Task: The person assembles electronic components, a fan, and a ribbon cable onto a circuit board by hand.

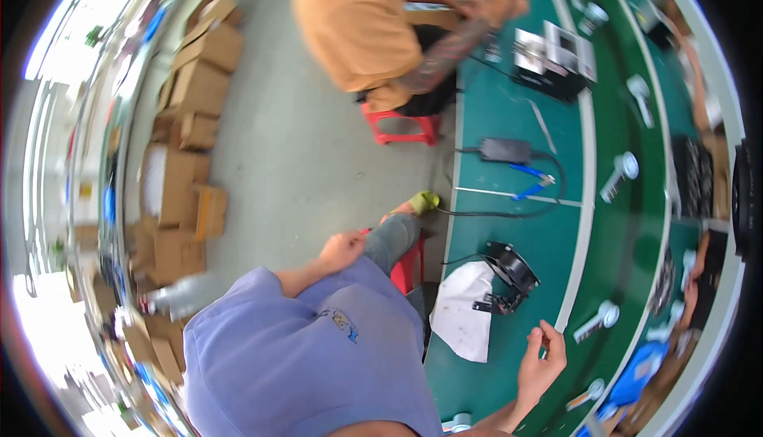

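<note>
My left hand [342, 251] rests by my thigh at the hem of my blue shirt, its fingers curled in, with nothing visible in them. My right hand [543, 361] is raised over the near right part of the green bench, beside the moving-line edge. Its fingers are bent and the thumb stands apart from them, with nothing between. Left of it lies a white sheet [462, 310], paper or cloth. A black ring-shaped device [513, 268] with a cable stands on the bench, partly over the sheet. Neither hand touches it.
Farther up the bench lie a black power adapter [505, 150] with cable and blue-handled pliers [531, 182]. Small pale-blue handheld fans [621, 173] lie along the green belt [636, 230]. A person in an orange shirt [358, 24] sits ahead on a red stool [401, 127]. Cardboard boxes [203, 87] line the left.
</note>
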`<state>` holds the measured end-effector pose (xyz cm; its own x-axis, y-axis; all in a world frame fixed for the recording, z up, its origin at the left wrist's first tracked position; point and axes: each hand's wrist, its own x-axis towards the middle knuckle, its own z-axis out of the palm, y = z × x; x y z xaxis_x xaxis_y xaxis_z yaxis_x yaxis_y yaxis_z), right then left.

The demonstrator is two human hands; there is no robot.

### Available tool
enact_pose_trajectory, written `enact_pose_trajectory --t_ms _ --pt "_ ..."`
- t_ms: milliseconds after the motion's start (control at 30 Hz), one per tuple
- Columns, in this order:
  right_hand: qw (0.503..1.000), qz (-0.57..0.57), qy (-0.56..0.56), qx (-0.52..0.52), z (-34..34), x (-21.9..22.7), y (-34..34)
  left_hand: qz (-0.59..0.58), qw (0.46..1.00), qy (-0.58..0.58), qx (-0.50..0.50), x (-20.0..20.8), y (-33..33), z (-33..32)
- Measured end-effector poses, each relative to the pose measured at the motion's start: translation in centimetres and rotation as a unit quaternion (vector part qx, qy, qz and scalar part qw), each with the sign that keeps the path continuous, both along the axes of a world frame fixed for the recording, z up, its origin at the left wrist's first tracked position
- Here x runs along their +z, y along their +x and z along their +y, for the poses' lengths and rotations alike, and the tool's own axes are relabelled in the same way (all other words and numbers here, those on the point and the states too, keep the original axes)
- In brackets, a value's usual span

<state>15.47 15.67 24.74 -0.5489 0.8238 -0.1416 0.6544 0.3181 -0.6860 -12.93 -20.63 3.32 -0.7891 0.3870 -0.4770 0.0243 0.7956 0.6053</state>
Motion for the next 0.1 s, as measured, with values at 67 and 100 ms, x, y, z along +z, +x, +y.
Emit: enact_pose_trajectory --t_ms 67,100 --pt "0.997 0.029 -0.032 0.068 0.6 0.4 -2.4 -0.031 0.992 -0.099 0.068 -1.7 0.5 -8.0" --pt "0.99 0.034 -0.037 0.133 0.7 0.0 -4.2 -0.013 0.989 -0.1 0.105 -0.9 -0.6 -9.6"
